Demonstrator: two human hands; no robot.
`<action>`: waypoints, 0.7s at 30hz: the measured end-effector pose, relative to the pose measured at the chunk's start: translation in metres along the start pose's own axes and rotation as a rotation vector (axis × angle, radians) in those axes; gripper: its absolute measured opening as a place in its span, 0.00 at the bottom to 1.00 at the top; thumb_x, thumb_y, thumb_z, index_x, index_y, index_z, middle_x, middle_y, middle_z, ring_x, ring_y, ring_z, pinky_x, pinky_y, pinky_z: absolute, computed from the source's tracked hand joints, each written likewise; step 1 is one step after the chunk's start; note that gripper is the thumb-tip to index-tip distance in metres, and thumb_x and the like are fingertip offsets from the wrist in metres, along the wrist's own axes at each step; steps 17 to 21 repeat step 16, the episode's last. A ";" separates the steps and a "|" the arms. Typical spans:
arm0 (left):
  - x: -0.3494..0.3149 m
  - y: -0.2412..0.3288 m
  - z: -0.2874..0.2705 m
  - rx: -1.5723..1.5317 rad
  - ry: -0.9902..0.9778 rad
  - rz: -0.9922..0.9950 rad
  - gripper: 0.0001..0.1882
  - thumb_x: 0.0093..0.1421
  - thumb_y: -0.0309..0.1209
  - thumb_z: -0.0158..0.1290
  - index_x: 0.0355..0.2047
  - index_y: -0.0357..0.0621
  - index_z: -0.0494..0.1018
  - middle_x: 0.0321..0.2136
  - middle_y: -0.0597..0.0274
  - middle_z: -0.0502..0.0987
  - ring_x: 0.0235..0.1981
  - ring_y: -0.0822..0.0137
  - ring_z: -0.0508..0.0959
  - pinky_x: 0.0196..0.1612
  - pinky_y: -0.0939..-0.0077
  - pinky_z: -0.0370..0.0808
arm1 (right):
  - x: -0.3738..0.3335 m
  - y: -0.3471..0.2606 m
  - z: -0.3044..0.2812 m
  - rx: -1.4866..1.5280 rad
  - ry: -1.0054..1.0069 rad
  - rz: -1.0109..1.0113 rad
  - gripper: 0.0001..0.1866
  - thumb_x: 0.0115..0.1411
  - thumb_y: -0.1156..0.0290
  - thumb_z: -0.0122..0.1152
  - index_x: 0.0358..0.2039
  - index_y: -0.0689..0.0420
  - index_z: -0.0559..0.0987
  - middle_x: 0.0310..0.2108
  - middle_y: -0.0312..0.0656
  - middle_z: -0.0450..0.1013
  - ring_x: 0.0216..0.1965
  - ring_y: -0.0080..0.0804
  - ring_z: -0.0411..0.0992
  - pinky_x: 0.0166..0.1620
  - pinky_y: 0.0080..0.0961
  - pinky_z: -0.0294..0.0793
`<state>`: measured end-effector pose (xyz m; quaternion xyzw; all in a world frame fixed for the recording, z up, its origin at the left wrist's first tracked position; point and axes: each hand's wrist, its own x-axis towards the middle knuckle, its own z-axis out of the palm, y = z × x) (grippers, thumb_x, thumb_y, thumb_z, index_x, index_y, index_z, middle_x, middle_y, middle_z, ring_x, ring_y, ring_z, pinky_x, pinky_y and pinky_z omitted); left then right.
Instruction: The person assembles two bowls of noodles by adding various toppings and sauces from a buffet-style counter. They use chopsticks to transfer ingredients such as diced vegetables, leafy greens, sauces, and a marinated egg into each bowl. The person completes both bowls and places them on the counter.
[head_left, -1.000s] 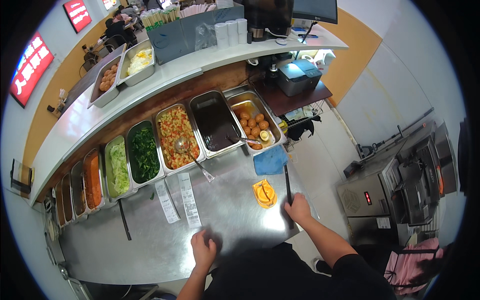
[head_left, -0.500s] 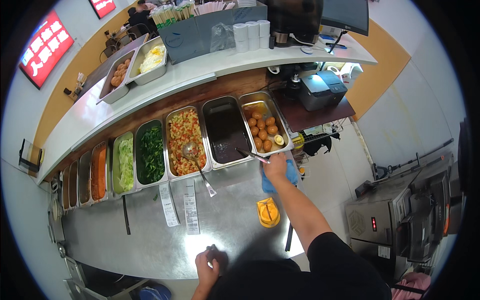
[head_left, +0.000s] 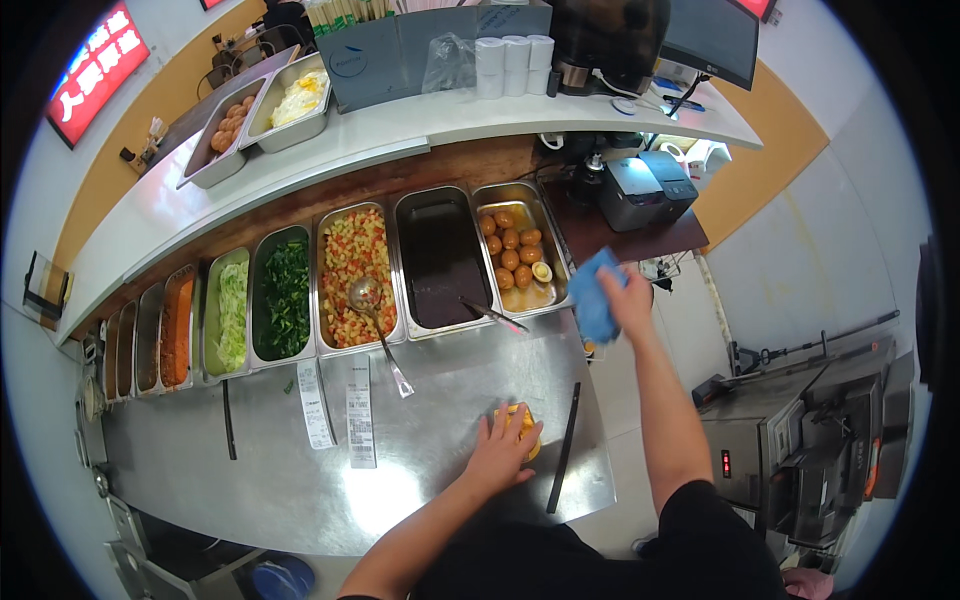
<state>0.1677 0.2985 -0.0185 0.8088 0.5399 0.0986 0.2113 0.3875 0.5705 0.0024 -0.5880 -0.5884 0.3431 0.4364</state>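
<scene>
My right hand (head_left: pixel 630 300) grips a bunched blue cloth (head_left: pixel 597 305), which hangs off the right end of the steel counter (head_left: pixel 430 490), beside the pan of brown eggs (head_left: pixel 513 250). On the counter, my left hand (head_left: pixel 497 450) is placed from above over a small yellow thing (head_left: pixel 533 437) with dark markings; the fingers cover most of it, so I cannot make out its kind. Near that hand lies a thin black stick (head_left: pixel 565 447). A metal utensil (head_left: pixel 490 313) with a pinkish end rests across the front rim of the dark liquid pan (head_left: pixel 445 255).
Steel pans line the back: diced vegetables (head_left: pixel 350 270) with a ladle (head_left: pixel 380 330), chopped greens (head_left: pixel 283 300), shredded lettuce (head_left: pixel 232 320). Two paper slips (head_left: pixel 360 412) lie in front. A printer (head_left: pixel 645 190) stands at the back right, with machines (head_left: pixel 790 450) lower right.
My right hand has lifted the blue cloth off the counter's right corner, moving right. From the near edge, my left hand has reached forward onto the yellow thing. The view has shifted slightly.
</scene>
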 end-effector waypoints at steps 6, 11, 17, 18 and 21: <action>0.018 -0.025 0.011 0.109 -0.115 -0.108 0.42 0.43 0.39 0.67 0.59 0.52 0.63 0.64 0.47 0.55 0.66 0.45 0.55 0.62 0.40 0.56 | 0.051 -0.014 0.009 -0.660 0.516 -0.368 0.24 0.58 0.58 0.62 0.43 0.67 0.71 0.35 0.54 0.73 0.38 0.51 0.73 0.43 0.39 0.71; -0.005 -0.090 -0.022 0.146 0.037 -0.200 0.44 0.41 0.34 0.67 0.60 0.52 0.63 0.65 0.45 0.55 0.66 0.47 0.56 0.63 0.43 0.57 | -0.052 0.019 0.043 -0.193 0.155 0.176 0.20 0.53 0.61 0.63 0.36 0.64 0.69 0.29 0.52 0.71 0.33 0.48 0.72 0.38 0.38 0.71; -0.038 -0.126 -0.021 0.091 0.144 -0.352 0.47 0.42 0.33 0.66 0.64 0.54 0.60 0.67 0.44 0.51 0.68 0.44 0.52 0.66 0.45 0.54 | -0.182 0.009 0.023 -0.524 -0.189 0.063 0.28 0.51 0.61 0.66 0.48 0.63 0.70 0.38 0.55 0.72 0.39 0.49 0.73 0.44 0.40 0.72; -0.038 -0.126 -0.021 0.091 0.144 -0.352 0.47 0.42 0.33 0.66 0.64 0.54 0.60 0.67 0.44 0.51 0.68 0.44 0.52 0.66 0.45 0.54 | -0.182 0.009 0.023 -0.524 -0.189 0.063 0.28 0.51 0.61 0.66 0.48 0.63 0.70 0.38 0.55 0.72 0.39 0.49 0.73 0.44 0.40 0.72; -0.038 -0.126 -0.021 0.091 0.144 -0.352 0.47 0.42 0.33 0.66 0.64 0.54 0.60 0.67 0.44 0.51 0.68 0.44 0.52 0.66 0.45 0.54 | -0.182 0.009 0.023 -0.524 -0.189 0.063 0.28 0.51 0.61 0.66 0.48 0.63 0.70 0.38 0.55 0.72 0.39 0.49 0.73 0.44 0.40 0.72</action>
